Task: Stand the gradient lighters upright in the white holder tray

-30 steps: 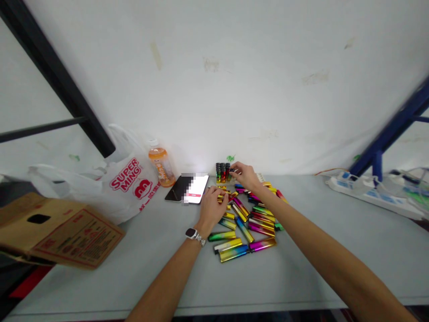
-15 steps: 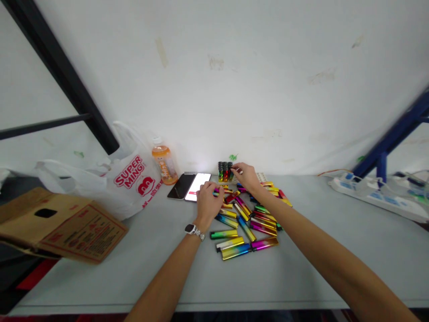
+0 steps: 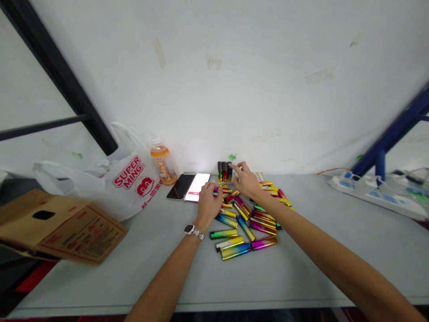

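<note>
Several shiny coloured lighters (image 3: 246,228) lie scattered on the grey table. Behind them, against the wall, a block of upright lighters (image 3: 224,172) stands in rows. My right hand (image 3: 246,180) is beside that block, index finger stretched to the top of its right end, with nothing visible in the hand. My left hand (image 3: 209,200), with a watch on the wrist, is closed round a coloured lighter (image 3: 216,193) at the left of the pile. A pale tray (image 3: 260,177) is partly hidden behind my right hand.
Two phones, one dark (image 3: 181,187) and one lit (image 3: 197,187), lie left of my left hand. Further left are an orange drink bottle (image 3: 164,164), a white plastic bag (image 3: 127,183) and a cardboard box (image 3: 77,232). A power strip (image 3: 378,197) lies at the right.
My right hand has let go of the lighter at the block's right end, and its index finger now stretches out to the top. My left hand has barely moved.
</note>
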### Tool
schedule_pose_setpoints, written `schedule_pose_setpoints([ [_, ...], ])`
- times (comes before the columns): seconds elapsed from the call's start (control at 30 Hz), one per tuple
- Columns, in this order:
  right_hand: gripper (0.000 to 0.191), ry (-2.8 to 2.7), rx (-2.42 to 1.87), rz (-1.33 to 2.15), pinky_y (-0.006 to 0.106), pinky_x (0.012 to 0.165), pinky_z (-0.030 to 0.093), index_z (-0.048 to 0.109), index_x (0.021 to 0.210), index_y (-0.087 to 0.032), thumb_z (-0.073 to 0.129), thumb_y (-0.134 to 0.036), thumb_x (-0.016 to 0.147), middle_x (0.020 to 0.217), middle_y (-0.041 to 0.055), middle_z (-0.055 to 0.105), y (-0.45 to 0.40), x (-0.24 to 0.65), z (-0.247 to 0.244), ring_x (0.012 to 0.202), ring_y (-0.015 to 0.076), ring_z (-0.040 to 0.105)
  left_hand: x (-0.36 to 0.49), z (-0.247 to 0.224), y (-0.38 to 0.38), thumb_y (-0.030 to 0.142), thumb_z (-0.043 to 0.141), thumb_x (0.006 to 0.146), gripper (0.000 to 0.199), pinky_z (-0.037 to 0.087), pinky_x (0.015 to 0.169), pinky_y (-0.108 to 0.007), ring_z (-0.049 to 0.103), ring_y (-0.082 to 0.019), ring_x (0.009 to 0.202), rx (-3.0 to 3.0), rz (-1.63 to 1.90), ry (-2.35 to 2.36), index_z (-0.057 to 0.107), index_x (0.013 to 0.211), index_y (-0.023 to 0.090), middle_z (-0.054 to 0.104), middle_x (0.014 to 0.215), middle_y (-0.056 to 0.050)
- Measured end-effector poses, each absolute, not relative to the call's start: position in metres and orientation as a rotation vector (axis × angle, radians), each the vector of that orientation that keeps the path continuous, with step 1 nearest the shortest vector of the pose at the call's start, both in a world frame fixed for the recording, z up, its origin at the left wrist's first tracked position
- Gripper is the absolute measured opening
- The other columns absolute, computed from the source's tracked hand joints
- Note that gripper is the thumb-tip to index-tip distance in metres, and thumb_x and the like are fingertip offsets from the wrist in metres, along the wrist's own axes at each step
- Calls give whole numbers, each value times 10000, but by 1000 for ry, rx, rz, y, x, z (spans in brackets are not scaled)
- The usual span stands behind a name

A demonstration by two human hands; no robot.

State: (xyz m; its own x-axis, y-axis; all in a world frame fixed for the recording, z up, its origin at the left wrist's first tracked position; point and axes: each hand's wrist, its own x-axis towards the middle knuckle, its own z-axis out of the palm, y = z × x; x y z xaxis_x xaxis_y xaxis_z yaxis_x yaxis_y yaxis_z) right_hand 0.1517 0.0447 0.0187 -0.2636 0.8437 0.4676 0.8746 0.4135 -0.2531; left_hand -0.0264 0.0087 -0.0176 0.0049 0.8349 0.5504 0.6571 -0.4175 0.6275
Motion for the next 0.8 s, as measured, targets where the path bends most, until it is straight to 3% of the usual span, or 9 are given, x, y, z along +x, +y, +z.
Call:
schedule_pose_setpoints([
  [0.1, 499, -2268, -1306, -37, 338, 916, 438, 595, 1228, -169, 503, -62, 749, 1165, 111, 524, 26, 150, 15, 1037, 231, 523, -26, -18, 9, 223, 449, 936, 167, 485, 857, -391, 594, -230, 932, 1984, 1441, 1541, 610, 892, 215, 646, 928, -62],
  [0.23, 323, -2535, -1259, 78, 380, 905, 418, 666, 1007, -180, 593, -137, 695, 1068, 99, 564, 9, 145, 11, 1038, 266, 506, -27, -17, 7, 285, 397, 980, 222, 480, 871, -371, 606, -214, 936, 1895, 1534, 1511, 598, 906, 226, 659, 933, -51],
  [0.63, 167, -2616, -1295, 155, 380, 874, 381, 679, 904, -188, 661, -213, 740, 1043, 89, 665, 21, 148, 21, 1003, 264, 553, -25, -22, 9, 383, 489, 954, 213, 507, 802, -346, 629, -200, 883, 1788, 1515, 1486, 592, 1007, 204, 671, 951, -62],
  [0.8, 226, -2581, -1273, 177, 353, 875, 376, 677, 975, -182, 614, -142, 762, 988, 72, 699, 27, 153, 22, 973, 236, 583, -25, -21, 7, 375, 490, 955, 203, 507, 799, -339, 635, -196, 886, 1778, 1529, 1479, 592, 994, 204, 670, 940, -58],
])
